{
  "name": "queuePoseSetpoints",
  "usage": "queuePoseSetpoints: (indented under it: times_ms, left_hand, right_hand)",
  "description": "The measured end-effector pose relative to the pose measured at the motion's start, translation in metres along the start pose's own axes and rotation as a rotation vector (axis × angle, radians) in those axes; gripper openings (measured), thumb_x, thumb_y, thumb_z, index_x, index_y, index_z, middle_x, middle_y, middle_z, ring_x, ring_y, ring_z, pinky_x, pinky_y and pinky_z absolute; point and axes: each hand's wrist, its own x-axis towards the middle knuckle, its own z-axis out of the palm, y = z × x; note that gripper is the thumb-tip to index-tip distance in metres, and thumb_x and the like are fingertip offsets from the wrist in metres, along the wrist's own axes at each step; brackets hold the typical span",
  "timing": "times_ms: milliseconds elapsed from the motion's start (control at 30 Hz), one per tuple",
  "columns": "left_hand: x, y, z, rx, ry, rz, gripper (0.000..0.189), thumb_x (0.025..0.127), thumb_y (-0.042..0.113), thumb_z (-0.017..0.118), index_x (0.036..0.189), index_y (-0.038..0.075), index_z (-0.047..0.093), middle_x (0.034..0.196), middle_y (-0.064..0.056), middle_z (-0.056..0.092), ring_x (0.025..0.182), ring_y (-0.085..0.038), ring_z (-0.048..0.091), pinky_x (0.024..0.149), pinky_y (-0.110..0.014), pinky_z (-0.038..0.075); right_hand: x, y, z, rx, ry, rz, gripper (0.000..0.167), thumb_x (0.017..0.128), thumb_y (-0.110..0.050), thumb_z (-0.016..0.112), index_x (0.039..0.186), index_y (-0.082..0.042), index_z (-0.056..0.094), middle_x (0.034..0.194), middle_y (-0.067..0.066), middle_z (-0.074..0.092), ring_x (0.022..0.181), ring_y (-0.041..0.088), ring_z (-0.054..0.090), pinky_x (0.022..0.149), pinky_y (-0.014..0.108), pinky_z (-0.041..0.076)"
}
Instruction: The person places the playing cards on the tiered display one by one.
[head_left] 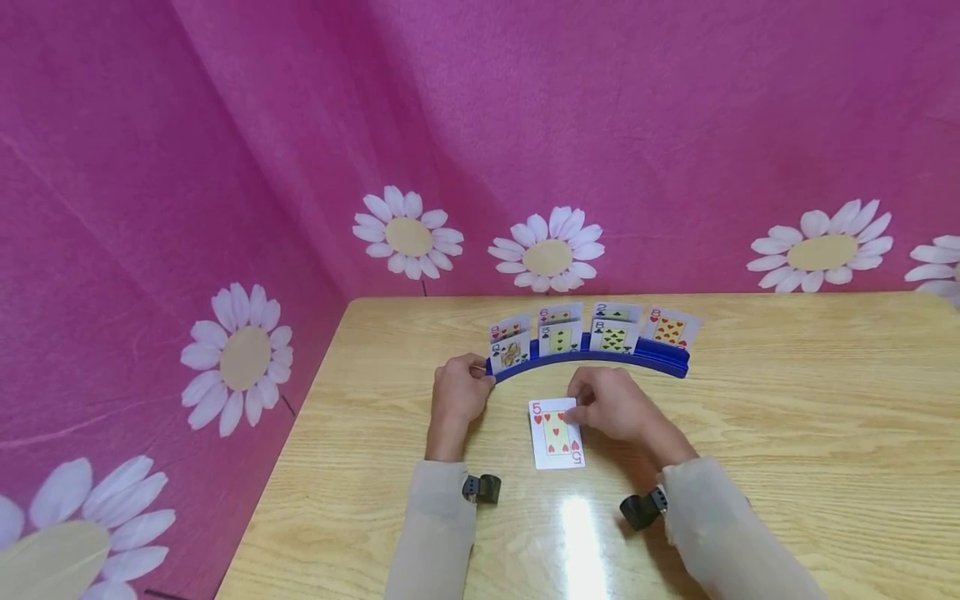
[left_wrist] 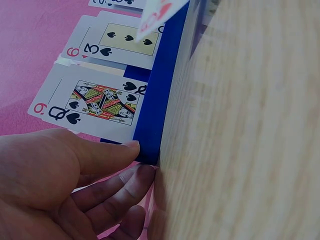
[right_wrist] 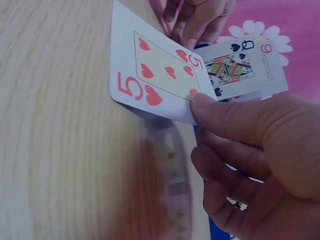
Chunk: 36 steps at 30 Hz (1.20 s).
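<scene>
A curved blue card holder (head_left: pixel 652 357) stands on the table with playing cards upright in it. Its left end is pinched by my left hand (head_left: pixel 459 390), thumb on one side and fingertips on the other. Closest to that hand is the queen of spades (left_wrist: pixel 102 102), overlapping a red nine behind it. Beside these stands the three of spades (left_wrist: pixel 125 40) in front of a red six (left_wrist: pixel 74 50). My right hand (head_left: pixel 617 402) pinches a five of hearts (head_left: pixel 556 442) by its edge, face up, nearer me than the holder. The thumb (right_wrist: pixel 220 110) lies on its face.
Farther right in the holder are an eight of clubs (head_left: pixel 615 337), a two of clubs (head_left: pixel 617 312) behind it, and a hearts card (head_left: pixel 671 327). A pink cloth with daisies (head_left: pixel 546 257) hangs behind and left of the wooden table (head_left: pixel 810 433).
</scene>
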Motion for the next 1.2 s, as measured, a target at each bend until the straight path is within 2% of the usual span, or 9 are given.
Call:
queuePoseSetpoints:
  times_ms: [200,500,700,1100,1200]
  left_hand:
    - [-0.001,-0.001,0.001,0.005,0.006,0.015,0.023,0.089,0.007,0.074,0.112,0.002,0.073,0.091,-0.008,0.070,0.083,-0.019,0.063,0.077,-0.037,0.051]
    - [0.001,-0.001,0.001,0.008,0.008,0.007,0.023,0.090,0.007,0.073,0.112,0.003,0.073,0.092,-0.008,0.070,0.083,-0.020,0.063,0.078,-0.038,0.051]
    - [0.001,-0.001,0.002,0.013,0.007,0.003,0.023,0.090,0.007,0.073,0.112,0.003,0.072,0.093,-0.008,0.070,0.085,-0.020,0.063,0.079,-0.038,0.051]
    - [-0.001,-0.001,0.002,0.031,0.028,0.037,0.022,0.089,0.006,0.074,0.110,0.002,0.073,0.089,-0.008,0.070,0.081,-0.019,0.064,0.075,-0.037,0.052]
    - [-0.002,0.000,0.002,0.033,0.028,0.026,0.023,0.089,0.007,0.074,0.111,0.002,0.073,0.091,-0.008,0.070,0.082,-0.020,0.064,0.076,-0.037,0.052]
  right_hand:
    - [-0.004,-0.001,-0.004,0.055,-0.005,0.019,0.016,0.084,-0.006,0.079,0.091,-0.008,0.066,0.084,0.001,0.065,0.077,0.019,0.058,0.070,0.034,0.050]
    - [-0.006,-0.001,-0.009,0.086,0.002,-0.026,0.018,0.084,-0.004,0.079,0.098,-0.006,0.069,0.085,0.000,0.066,0.079,0.018,0.059,0.072,0.035,0.051]
    - [-0.009,-0.002,-0.011,0.094,-0.003,-0.040,0.014,0.085,-0.001,0.077,0.096,-0.006,0.070,0.083,0.000,0.067,0.077,0.018,0.059,0.071,0.035,0.050]
    - [-0.019,0.000,-0.018,0.151,0.072,-0.115,0.013,0.085,0.001,0.075,0.092,-0.008,0.070,0.083,0.000,0.067,0.078,0.018,0.062,0.069,0.036,0.051]
    - [-0.021,0.001,-0.019,0.158,0.095,-0.132,0.013,0.086,0.002,0.074,0.092,-0.008,0.071,0.083,-0.001,0.068,0.078,0.018,0.063,0.069,0.036,0.052]
